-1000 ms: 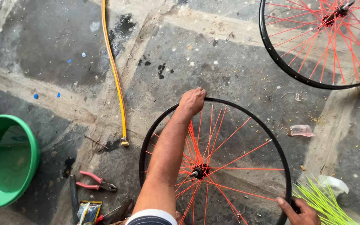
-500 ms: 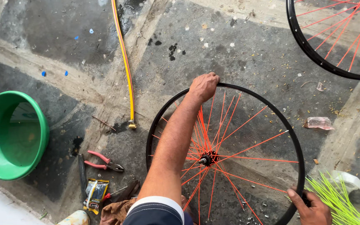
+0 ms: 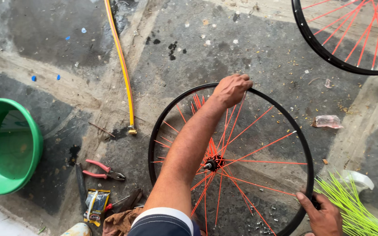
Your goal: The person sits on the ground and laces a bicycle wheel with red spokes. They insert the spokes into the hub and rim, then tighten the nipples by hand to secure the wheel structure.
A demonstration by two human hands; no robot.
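The left hand grips the far rim of the black bicycle wheel with fingers closed, while the right hand clasps its near rim beside the yellow-green spokes.

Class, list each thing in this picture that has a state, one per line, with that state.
Black wheel rim: flat on the floor, orange spokes partly laced.
Left hand: gripping the rim's far edge.
Right hand: gripping the near edge.
Red-handled pliers: lying on the floor.
Green basin: upright.

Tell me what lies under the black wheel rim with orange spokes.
Under the black wheel rim with orange spokes shows grey concrete floor and small scattered bits near the lower edge. The left hand, its forearm and the right hand cover parts of the rim and floor.
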